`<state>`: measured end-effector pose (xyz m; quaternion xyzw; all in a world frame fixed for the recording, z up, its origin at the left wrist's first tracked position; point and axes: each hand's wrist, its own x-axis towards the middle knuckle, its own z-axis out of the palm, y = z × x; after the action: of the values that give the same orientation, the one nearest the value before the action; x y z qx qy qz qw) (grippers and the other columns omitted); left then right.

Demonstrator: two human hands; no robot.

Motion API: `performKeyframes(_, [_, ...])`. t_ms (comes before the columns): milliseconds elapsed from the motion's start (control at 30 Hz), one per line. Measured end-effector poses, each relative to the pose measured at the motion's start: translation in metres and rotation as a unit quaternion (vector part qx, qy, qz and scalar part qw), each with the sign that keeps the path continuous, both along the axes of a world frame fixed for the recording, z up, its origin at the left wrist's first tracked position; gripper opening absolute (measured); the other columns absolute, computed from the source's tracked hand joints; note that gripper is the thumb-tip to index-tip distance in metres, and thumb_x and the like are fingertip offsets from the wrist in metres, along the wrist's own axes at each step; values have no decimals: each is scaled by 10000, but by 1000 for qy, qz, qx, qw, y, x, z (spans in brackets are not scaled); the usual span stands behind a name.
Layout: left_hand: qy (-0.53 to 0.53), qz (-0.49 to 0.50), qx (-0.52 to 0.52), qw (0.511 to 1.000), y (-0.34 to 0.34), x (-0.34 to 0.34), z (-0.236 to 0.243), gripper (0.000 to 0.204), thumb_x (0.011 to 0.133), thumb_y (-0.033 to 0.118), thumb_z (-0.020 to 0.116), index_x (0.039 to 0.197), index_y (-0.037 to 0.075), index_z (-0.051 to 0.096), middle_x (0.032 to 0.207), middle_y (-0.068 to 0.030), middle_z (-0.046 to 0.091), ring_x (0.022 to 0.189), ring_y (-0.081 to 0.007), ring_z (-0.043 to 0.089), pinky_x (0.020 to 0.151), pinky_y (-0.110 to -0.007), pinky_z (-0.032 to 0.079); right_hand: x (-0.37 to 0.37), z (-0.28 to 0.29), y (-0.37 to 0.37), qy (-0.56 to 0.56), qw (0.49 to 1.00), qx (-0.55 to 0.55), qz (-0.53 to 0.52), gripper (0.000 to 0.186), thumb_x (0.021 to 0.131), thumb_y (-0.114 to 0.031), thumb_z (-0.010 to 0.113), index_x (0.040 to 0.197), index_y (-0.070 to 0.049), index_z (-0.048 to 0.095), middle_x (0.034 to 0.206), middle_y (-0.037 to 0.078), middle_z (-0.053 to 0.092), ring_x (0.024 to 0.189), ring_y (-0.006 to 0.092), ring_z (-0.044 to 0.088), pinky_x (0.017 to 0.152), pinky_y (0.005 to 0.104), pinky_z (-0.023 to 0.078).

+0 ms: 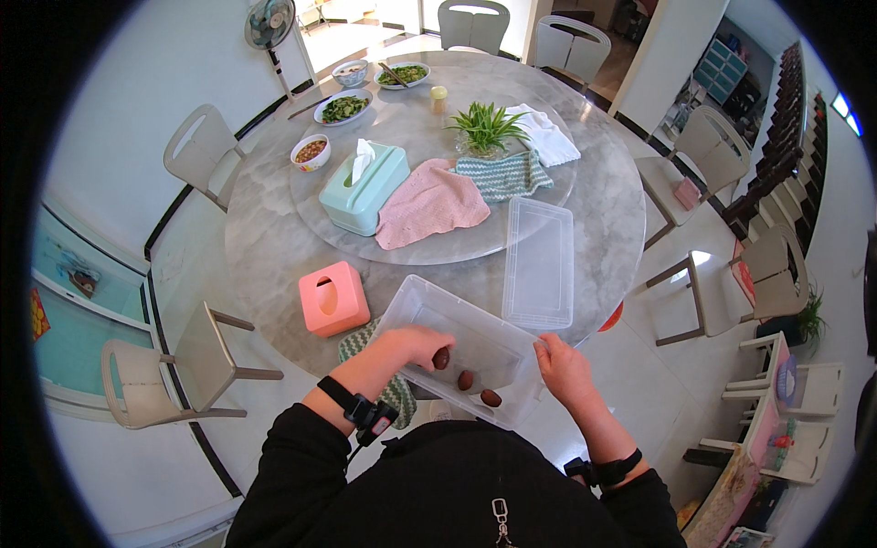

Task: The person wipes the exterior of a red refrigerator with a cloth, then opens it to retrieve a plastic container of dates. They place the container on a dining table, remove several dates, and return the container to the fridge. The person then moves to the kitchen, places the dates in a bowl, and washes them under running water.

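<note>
Left hand (426,345) pinches a brown oval (441,359) inside the clear plastic tub (498,343), left side; right hand (563,367) grips its right rim; two rounded ovals (491,398) lie near, room beyond.

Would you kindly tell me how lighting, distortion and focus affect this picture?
In the head view, daylight washes out the floor beyond the fan; the fisheye lens blackens the corners and makes the lower-left chair lean outward; the left hand, its brown oval item, the right hand and the clear box show no obvious motion blur.
</note>
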<state>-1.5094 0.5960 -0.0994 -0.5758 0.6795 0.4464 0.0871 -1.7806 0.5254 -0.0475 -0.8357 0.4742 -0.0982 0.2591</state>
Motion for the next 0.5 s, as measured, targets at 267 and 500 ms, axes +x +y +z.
performKeyframes(267, [5, -97, -1, 995, -4, -5, -6, 479, 713, 195, 651, 1144, 165, 444, 984, -97, 585, 871, -294, 562, 719, -397, 446, 0, 3, 1, 7, 1000, 1, 2, 232, 850, -256, 492, 975, -67, 543, 884, 151, 615, 795, 339, 583, 661, 428, 459])
performKeyframes(500, [325, 174, 154, 917, -5, 8, 54, 355, 847, 232, 543, 1160, 105, 435, 920, -56, 544, 633, -124, 498, 457, -231, 403, -1, 0, -1, -1, 1000, -9, 9, 231, 846, -259, 500, 984, -78, 540, 896, 138, 612, 785, 336, 585, 653, 427, 462])
